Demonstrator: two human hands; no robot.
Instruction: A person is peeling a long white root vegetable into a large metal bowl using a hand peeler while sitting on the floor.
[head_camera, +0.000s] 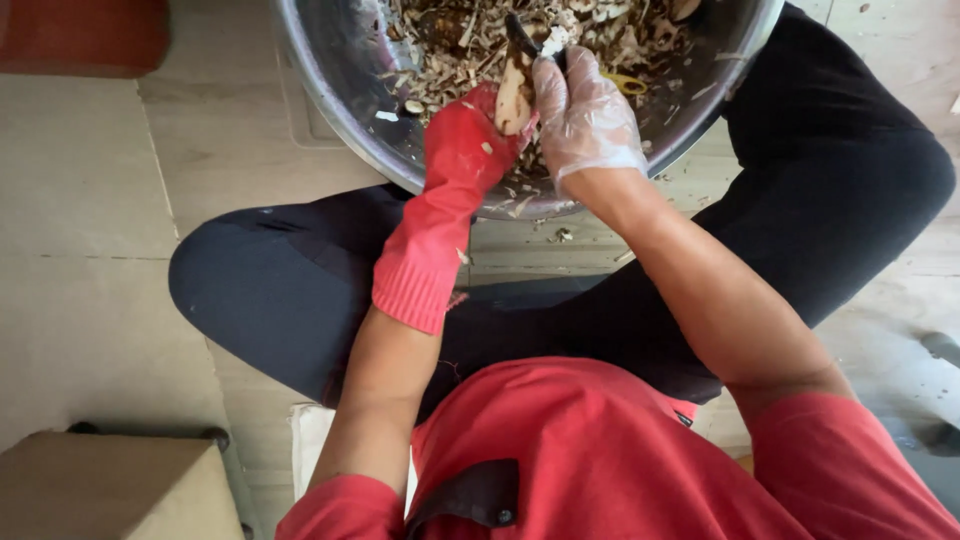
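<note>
Head view, looking straight down on a seated person in a red shirt and dark trousers, knees spread around a big metal bowl (340, 90) at the top centre of the frame.

Progress, judged from how things lie: the bowl holds a thick heap of peelings (600, 30), brown and pale scraps, so a good deal of peeling looks done. The root (514, 95) in hand shows pale, stripped flesh along most of its visible length; its upper end is darker, so some skin appears left there. Whether unpeeled roots remain cannot be told; none shows clearly. A small yellow object (628, 83) lies among the scraps at the right; its kind is unclear.

Hands:
- Left hand (465, 150), in a red rubber glove with a knitted cuff, is closed around the lower part of the root, holding it roughly upright over the near side of the bowl. Forearm rises from the lower left, wrist bent toward centre.
- Right hand (585, 110), in a thin clear plastic glove, is curled shut on a dark peeling tool (522, 35) whose tip lies against the root's upper end. Forearm comes in from the lower right, elbow out.

Hands sit just beside each other, touching at the root. Scraps dot the floor below the bowl rim. A cardboard box (110, 490) sits at the lower left.
</note>
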